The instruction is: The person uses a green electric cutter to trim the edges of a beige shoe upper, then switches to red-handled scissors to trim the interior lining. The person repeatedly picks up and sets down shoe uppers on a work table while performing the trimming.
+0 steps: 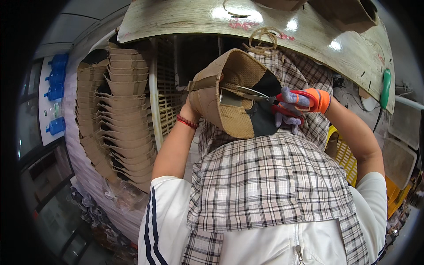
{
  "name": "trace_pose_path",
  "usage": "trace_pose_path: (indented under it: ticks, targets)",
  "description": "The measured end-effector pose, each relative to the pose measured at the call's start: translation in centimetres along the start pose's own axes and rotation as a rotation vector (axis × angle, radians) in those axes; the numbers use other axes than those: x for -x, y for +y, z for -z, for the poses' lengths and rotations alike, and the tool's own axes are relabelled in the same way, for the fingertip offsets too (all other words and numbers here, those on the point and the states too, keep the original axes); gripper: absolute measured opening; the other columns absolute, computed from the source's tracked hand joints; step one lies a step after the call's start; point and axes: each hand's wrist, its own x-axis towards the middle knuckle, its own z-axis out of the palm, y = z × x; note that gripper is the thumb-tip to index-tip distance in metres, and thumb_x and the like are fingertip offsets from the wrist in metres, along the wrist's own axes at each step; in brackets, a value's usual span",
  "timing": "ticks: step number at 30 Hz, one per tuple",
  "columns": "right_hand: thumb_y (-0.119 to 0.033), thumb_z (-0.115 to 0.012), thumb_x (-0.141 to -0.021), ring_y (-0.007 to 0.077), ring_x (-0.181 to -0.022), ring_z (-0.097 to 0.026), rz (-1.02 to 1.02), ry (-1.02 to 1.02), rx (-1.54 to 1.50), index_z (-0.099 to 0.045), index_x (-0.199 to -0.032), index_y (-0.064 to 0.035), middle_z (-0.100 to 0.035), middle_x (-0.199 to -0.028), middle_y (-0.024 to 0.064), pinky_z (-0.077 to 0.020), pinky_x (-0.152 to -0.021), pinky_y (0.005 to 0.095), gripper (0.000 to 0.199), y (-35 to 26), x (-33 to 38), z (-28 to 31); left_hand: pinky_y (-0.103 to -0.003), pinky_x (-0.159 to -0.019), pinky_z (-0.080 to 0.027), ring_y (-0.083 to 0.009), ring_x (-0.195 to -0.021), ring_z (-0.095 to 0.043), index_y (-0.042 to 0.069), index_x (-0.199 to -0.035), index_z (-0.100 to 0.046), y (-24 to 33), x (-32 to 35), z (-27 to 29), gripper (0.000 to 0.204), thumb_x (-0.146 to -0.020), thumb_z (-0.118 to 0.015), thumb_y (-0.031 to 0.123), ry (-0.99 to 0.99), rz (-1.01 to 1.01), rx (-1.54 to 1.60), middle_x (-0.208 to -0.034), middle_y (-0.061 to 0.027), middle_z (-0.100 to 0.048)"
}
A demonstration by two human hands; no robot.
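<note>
A hollow, sewn brown fabric piece (pixel 205 99) with tan mesh lining and a black panel is held up in front of my lap, its opening turned toward me and to the right. My left hand (pixel 191 109) grips its outer left side, most of the fingers hidden behind or inside it. On my right hand (pixel 304 104) is an orange and grey-purple glove. Its fingers are wrapped round the red handles of a pair of scissors (pixel 254 95). The scissor blades are parted and reach into the opening, by the lining. Whether they touch thread or fabric I cannot tell.
Tall nested stacks of similar brown pieces (pixel 126 110) stand at left beside a pale slatted crate (pixel 167 101). A worktop (pixel 185 20) spans the far side, with brown pieces (pixel 349 13) on it and a green-handled tool (pixel 386 84) at its right edge. A yellow basket (pixel 346 152) stands right.
</note>
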Motion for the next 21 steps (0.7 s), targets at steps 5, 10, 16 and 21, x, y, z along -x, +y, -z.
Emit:
trace_pose_path:
  ticks: [5,10,16,21]
  targets:
    - [-0.078,-0.032,-0.092,0.0132,-0.048,-0.053,-0.097,0.165,0.203,-0.068,-0.101,0.0053,-0.051,-0.057,0.0027,-0.0527,-0.049,0.0304,0.091,-2.9,-0.2,-1.4,-0.037,-0.092,-0.056,-0.0188,-0.107,-0.061,0.003,-0.130,-0.057,-0.3,0.6,0.1,0.043,-0.092,-0.072,0.018,0.018,0.066,0.173,-0.118,-0.0055,-0.064]
    - [-0.076,-0.035,-0.093,0.0123,-0.041,-0.046,-0.046,0.161,0.397,-0.069,-0.095,0.0067,-0.046,-0.049,0.0006,-0.0471,-0.043,0.0282,0.089,-2.5,-0.1,-0.9,-0.032,-0.089,-0.051,-0.0144,-0.104,-0.058,0.004,-0.127,-0.060,0.4,1.8,-2.1,0.041,-0.093,-0.072,0.023,0.036,-0.061,-0.066,-0.116,-0.0017,-0.065]
    - [-0.076,-0.037,-0.092,0.0118,-0.039,-0.045,-0.097,0.188,0.179,-0.069,-0.095,0.0073,-0.045,-0.048,0.0007,-0.0467,-0.042,0.0283,0.089,-2.9,-0.8,-1.1,-0.030,-0.089,-0.048,-0.0119,-0.100,-0.057,0.004,-0.126,-0.062,1.5,2.1,-3.4,0.041,-0.094,-0.071,0.027,0.071,-0.042,-0.106,-0.112,0.0001,-0.066]
    - [-0.073,-0.041,-0.093,0.0125,-0.040,-0.048,-0.032,0.232,0.434,-0.070,-0.091,0.0068,-0.049,-0.049,0.0020,-0.0462,-0.040,0.0301,0.085,-3.2,-1.1,-0.8,-0.029,-0.088,-0.049,-0.0101,-0.100,-0.057,0.003,-0.126,-0.062,1.5,2.1,-2.9,0.038,-0.094,-0.071,0.023,0.037,-0.088,-0.144,-0.113,-0.0001,-0.066]
